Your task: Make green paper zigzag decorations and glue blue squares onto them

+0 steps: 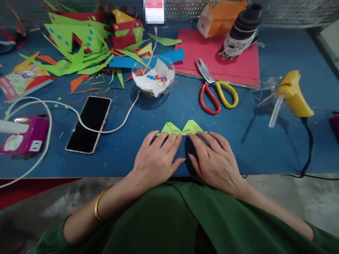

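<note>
Flat and open, both the left hand (155, 158) and right hand (213, 158) press the green folded paper (182, 128) against the blue table (159, 116), gripping nothing, pinning its creases just ahead of the fingertips

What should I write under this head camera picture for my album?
Two hands, left hand and right hand, press flat on folded green paper on a blue table.

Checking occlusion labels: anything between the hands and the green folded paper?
Nothing visible. The left hand and the right hand both lie flat on the green folded paper, fingers pressing its near edge against the blue table. The scissors and the phone lie apart.
</note>
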Demonstrator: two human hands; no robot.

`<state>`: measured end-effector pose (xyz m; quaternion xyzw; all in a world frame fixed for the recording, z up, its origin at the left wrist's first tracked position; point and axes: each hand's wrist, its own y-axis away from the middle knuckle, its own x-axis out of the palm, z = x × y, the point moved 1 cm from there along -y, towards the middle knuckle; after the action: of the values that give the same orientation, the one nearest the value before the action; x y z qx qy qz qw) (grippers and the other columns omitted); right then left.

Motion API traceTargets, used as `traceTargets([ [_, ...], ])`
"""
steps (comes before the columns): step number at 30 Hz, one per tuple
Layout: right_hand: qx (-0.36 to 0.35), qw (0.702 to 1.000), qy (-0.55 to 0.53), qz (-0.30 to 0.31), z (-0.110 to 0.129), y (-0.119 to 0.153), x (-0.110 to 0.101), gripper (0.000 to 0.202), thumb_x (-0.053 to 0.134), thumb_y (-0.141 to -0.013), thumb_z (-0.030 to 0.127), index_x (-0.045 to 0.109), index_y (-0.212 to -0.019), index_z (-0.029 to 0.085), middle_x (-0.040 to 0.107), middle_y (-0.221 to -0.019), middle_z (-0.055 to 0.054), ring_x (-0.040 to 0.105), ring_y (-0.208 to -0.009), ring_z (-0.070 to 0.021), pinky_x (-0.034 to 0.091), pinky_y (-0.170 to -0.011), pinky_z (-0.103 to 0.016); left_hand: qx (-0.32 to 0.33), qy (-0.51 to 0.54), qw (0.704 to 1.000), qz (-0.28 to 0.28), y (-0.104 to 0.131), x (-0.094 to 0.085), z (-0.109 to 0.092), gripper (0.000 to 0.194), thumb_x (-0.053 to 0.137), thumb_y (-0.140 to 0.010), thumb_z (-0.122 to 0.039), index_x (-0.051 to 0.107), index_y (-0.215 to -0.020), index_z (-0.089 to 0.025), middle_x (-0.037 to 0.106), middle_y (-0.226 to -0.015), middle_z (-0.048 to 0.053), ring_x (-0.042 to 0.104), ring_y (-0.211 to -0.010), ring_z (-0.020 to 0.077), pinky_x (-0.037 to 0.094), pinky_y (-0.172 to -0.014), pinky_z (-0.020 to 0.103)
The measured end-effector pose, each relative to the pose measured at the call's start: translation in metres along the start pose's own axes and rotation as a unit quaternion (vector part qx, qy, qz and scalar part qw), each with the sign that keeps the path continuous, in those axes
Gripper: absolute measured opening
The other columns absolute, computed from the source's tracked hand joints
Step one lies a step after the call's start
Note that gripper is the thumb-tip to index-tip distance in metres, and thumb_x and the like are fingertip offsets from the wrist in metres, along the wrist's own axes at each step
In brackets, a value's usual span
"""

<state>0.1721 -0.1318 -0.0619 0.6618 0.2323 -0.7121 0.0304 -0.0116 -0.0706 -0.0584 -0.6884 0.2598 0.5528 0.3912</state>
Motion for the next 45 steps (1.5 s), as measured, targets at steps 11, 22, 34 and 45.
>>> traceTargets([
  [11, 0.043, 0.999, 0.032, -0.006, -0.01, 0.014, -0.004, 0.043, 0.051, -0.097, 0.024, 0.053, -0.135, 0.003, 0.074, -0.119, -0.014, 0.06, -0.12, -0.0286, 0.037, -0.107, -0.044, -0.001, -0.023, 1.0, -0.006, 0.001, -0.003, -0.001, 0.046, 0.052, -0.099, -0.038, 0.064, -0.13, -0.006, 0.071, -0.126, 0.014, 0.063, -0.11, 0.0316, 0.04, -0.102, 0.049],
  [22, 0.07, 0.997, 0.01, -0.02, -0.015, 0.021, -0.004, 0.046, 0.053, -0.095, 0.022, 0.05, -0.138, 0.008, 0.075, -0.114, -0.014, 0.061, -0.121, -0.0304, 0.039, -0.107, -0.047, -0.057, -0.041, 0.998, -0.007, 0.023, -0.011, 0.013, 0.044, 0.057, -0.095, -0.037, 0.064, -0.131, -0.011, 0.068, -0.132, 0.014, 0.063, -0.115, 0.0356, 0.037, -0.107, 0.057],
  [34, 0.129, 0.986, -0.032, -0.095, -0.016, 0.027, -0.005, 0.051, 0.056, -0.095, 0.025, 0.046, -0.142, 0.009, 0.068, -0.129, -0.018, 0.059, -0.125, -0.0311, 0.04, -0.109, -0.049, -0.059, -0.043, 0.997, -0.021, 0.027, -0.011, 0.015, 0.049, 0.057, -0.095, -0.043, 0.062, -0.132, -0.011, 0.067, -0.133, 0.015, 0.061, -0.122, 0.0375, 0.033, -0.111, 0.06],
  [45, 0.222, 0.968, -0.119, -0.001, -0.04, -0.015, 0.009, 0.02, 0.061, -0.093, 0.036, 0.066, -0.101, 0.019, 0.067, -0.096, -0.01, 0.063, -0.089, -0.0274, 0.042, -0.072, -0.039, -0.11, 0.017, 0.993, -0.049, 0.017, -0.01, 0.018, 0.043, 0.058, -0.095, -0.044, 0.065, -0.129, -0.019, 0.069, -0.13, 0.015, 0.065, -0.119, 0.033, 0.039, -0.11, 0.056],
])
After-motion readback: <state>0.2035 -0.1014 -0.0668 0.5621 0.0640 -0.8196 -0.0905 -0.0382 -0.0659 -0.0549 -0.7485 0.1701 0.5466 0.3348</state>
